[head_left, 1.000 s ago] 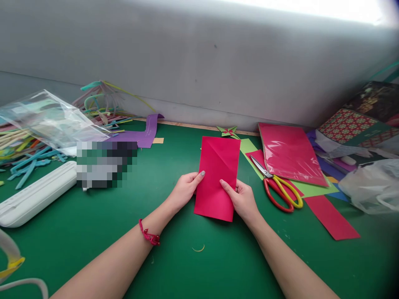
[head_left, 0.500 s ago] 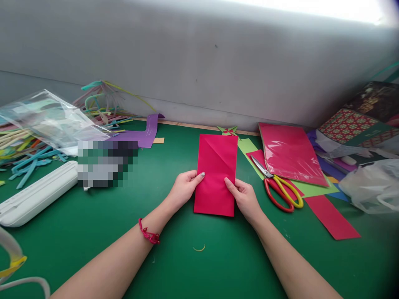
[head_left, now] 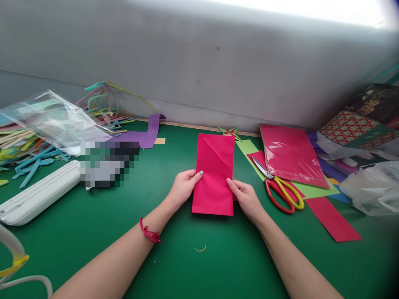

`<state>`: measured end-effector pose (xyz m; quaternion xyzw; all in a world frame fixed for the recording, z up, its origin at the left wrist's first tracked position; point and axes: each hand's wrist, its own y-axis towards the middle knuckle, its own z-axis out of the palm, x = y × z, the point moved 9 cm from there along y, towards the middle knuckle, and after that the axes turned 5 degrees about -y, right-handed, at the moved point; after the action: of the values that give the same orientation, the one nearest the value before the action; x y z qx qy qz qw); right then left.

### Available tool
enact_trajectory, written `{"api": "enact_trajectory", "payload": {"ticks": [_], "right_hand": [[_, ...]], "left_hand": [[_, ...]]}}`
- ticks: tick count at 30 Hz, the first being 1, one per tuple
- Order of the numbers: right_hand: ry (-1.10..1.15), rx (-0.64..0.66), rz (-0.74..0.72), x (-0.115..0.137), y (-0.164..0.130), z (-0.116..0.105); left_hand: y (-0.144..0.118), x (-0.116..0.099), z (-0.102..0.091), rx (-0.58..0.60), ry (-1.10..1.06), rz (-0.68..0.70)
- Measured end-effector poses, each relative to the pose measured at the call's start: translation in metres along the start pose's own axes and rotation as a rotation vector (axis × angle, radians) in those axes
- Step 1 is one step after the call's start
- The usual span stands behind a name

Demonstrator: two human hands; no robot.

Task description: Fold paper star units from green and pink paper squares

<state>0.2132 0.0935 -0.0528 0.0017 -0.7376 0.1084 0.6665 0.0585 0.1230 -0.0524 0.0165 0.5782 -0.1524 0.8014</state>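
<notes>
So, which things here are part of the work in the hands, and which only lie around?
In use:
- red folded paper, lying on the green table
- left hand on its left edge
- right hand on its right edge

Lying about:
- scissors
- red sheet in plastic
- purple strip
- white case
- small paper star

I found the scene evenly and brightly lit, the light coming from above and behind the grey wall (head_left: 199, 70), where a strip along the top edge was blown out to white. Shadows under the red paper (head_left: 214, 174) were short and soft. The plastic sleeve (head_left: 291, 153) right of that paper showed glare. Corners right of it darkened and blurred; one patch left of it was pixelated.
</notes>
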Motion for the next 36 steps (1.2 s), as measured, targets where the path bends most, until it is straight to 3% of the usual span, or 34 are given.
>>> {"api": "enact_trajectory", "payload": {"ticks": [3,9,14,19,26,32,36], "right_hand": [[-0.032,0.043,-0.014,0.003,-0.002,0.007],[-0.180,-0.033,-0.014,0.002,-0.002,0.006],[-0.193,0.082,-0.029,0.004,-0.003,0.016],[-0.302,-0.051,-0.072,0.008,-0.005,0.008],[-0.285,0.054,-0.110,0.009,-0.005,0.015],[-0.220,0.039,-0.110,0.012,-0.005,0.011],[-0.045,-0.003,-0.067,0.013,-0.003,0.004]], "left_hand": [[0.002,-0.002,-0.005,-0.028,0.014,0.019],[0.004,-0.004,-0.010,-0.050,0.047,0.049],[0.005,-0.010,-0.020,-0.108,0.042,0.065],[0.008,-0.010,-0.026,-0.133,0.038,0.052],[0.007,-0.012,-0.033,-0.201,0.020,0.078],[0.006,-0.016,-0.026,-0.140,-0.009,0.081],[0.000,-0.008,-0.006,0.001,0.008,-0.005]]}}
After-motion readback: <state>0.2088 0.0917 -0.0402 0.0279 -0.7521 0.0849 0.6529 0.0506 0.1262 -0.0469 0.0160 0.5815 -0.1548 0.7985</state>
